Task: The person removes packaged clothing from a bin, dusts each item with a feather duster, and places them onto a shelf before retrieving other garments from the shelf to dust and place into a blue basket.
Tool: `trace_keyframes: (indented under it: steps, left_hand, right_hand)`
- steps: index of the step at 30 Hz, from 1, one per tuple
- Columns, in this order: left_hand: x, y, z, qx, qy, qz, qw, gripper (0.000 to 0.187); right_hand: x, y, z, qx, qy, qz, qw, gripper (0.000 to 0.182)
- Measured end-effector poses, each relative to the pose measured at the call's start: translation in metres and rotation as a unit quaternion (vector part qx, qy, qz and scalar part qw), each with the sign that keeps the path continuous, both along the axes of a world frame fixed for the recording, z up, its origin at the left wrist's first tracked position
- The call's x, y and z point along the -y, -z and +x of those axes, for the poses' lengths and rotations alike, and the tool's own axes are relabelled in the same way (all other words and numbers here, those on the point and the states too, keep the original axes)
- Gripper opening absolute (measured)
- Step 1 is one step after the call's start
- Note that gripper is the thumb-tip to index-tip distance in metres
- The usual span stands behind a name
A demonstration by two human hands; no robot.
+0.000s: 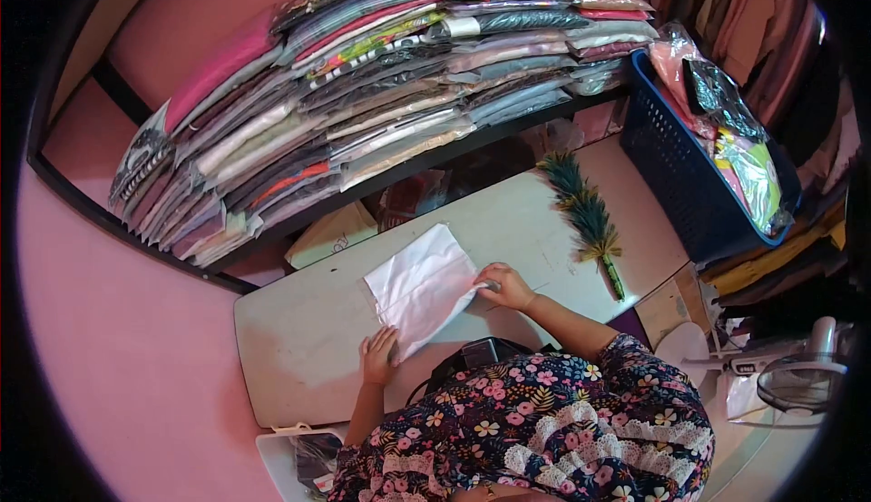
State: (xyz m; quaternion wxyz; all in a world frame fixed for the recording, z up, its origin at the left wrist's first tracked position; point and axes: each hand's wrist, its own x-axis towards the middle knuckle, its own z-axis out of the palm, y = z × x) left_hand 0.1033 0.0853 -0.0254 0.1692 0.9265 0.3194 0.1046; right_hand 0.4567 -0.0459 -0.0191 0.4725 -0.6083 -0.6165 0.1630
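A folded white cloth (422, 275) lies on the pale table in front of me, slightly creased, its near edge slanting up to the right. My right hand (508, 286) is closed on the cloth's right near corner, and the edge there looks a little raised. At the left near corner, my left hand (378, 357) rests with its fingers stretched out against the cloth's edge. The underside of the cloth is hidden.
Plastic-wrapped folded garments (390, 75) fill a shelf behind the table (299, 348). A green feathery duster (581, 207) lies to the right, by a blue basket (676, 166) of packaged items. A fan (803, 379) stands at lower right; a white bin (277, 466) sits lower left.
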Motion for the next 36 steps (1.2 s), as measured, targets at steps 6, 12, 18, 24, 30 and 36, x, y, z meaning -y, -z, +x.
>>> trace_keyframes:
  steps: [6,12,18,24,30,36]
  left_hand:
    - [-0.029,0.050,0.006,0.346,-0.161,-0.177,0.907,0.024]
    - [-0.038,-0.102,0.081,0.464,-0.216,-0.123,0.850,0.025]
    - [-0.082,0.017,0.094,0.220,-0.249,-0.127,0.935,0.041]
    - [-0.042,0.028,0.075,0.142,-0.165,-0.187,0.958,0.051]
    - [-0.034,-0.006,0.084,0.044,-0.145,-0.211,0.966,0.030]
    - [-0.001,-0.131,0.170,0.252,-0.111,-0.130,0.952,0.024]
  right_hand:
    - [-0.021,-0.069,-0.013,0.041,0.069,0.147,0.986,0.016]
    - [-0.031,-0.152,-0.017,-0.092,0.243,0.062,0.964,0.016]
    - [-0.054,-0.026,0.002,-0.120,0.335,-0.144,0.923,0.047]
    - [-0.016,0.039,-0.025,-0.075,0.285,-0.145,0.944,0.061]
    - [-0.011,0.008,0.002,-0.072,0.179,-0.121,0.974,0.028]
    - [0.005,-0.125,0.087,-0.011,0.112,0.054,0.992,0.021]
